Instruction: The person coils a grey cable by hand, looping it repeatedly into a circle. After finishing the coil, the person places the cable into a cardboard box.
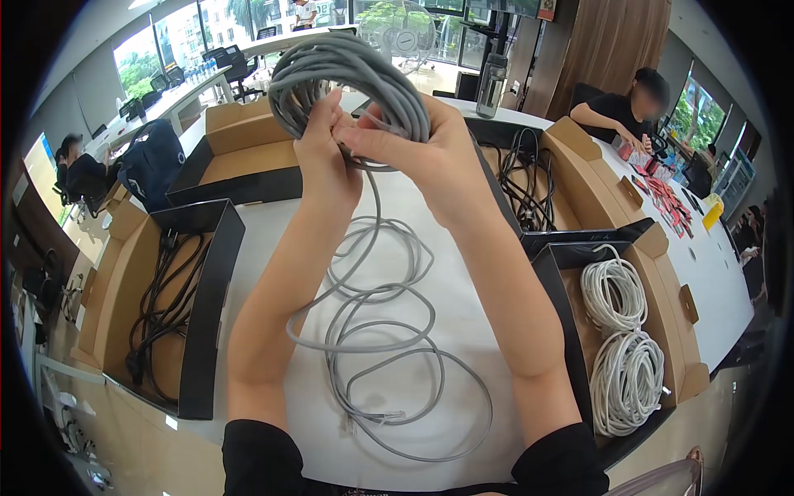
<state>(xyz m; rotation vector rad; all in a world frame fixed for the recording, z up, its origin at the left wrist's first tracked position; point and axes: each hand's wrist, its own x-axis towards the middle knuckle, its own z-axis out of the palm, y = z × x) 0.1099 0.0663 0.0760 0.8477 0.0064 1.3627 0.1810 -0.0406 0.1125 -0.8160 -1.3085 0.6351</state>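
Note:
A thick coil of grey network cable (356, 62) is raised above the table, held between both hands. My left hand (321, 140) is closed on the coil's lower left side, fingers partly hidden behind the cable. My right hand (418, 149) wraps round its right side, thumb reaching in toward the left fingers. From the coil a single strand hangs down to loose grey loops (385, 291) spread on the white table (265, 281) between my forearms. Clear plug ends (390, 416) lie near the bottom of these loops.
Open black boxes stand around: one with black power cords (169, 306) at left, one with black cables (525, 182) at right, one with white cable coils (616, 347) at near right, another box (240, 161) at far left. A bottle (492, 85) stands behind; a person (633, 112) sits at right.

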